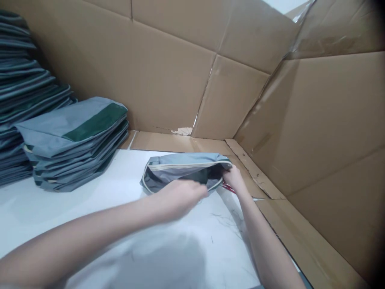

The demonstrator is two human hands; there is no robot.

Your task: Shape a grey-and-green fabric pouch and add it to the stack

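A grey-blue zippered pouch [192, 157] with dark green parts stands on the white tabletop, its zip undone and the mouth facing me. My left hand [188, 196] crosses in front of it, fingers curled closed at the near rim; their tips are partly hidden. At the pouch's right end, my right hand [233, 178] is closed on the corner by the zip. A thin red object [229, 187] shows just under that hand, too little of it visible to name. Inside the opening, dark green and grey fabric can be seen.
A pile of similar grey and green pouches [75, 128] lies at left, beside a taller stack [18, 80]. Cardboard walls [168, 72] enclose the back and right [337, 132]. Loose thread ends [224, 220] are scattered on the white tabletop [126, 253].
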